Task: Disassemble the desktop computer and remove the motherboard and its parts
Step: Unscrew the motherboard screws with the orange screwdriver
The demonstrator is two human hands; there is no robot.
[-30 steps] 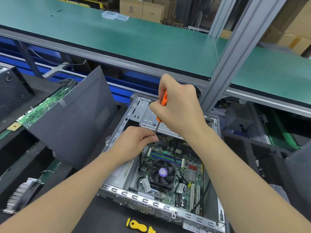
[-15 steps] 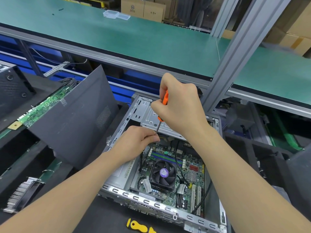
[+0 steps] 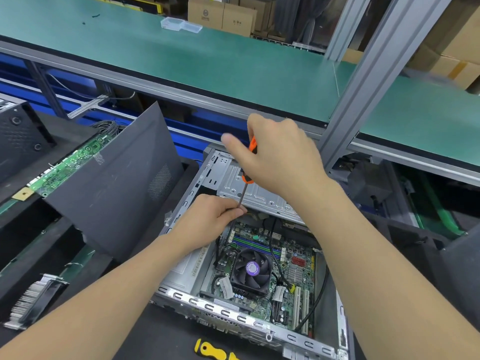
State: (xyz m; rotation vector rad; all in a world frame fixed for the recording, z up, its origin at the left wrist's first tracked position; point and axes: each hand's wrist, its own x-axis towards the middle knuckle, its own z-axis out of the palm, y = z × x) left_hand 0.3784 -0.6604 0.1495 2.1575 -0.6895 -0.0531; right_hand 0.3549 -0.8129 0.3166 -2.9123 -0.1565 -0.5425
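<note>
Screwdriver [image 3: 246,179] near-upright: right hand [image 3: 283,157] curled round handle from above, left hand [image 3: 210,216] fingertips pinching shaft below

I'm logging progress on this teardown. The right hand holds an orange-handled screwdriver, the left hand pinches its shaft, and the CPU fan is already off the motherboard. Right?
The fan part is wrong: the head view shows the CPU fan mounted on the motherboard. The right hand does hold the orange-handled screwdriver and the left hand pinches its shaft.
</note>
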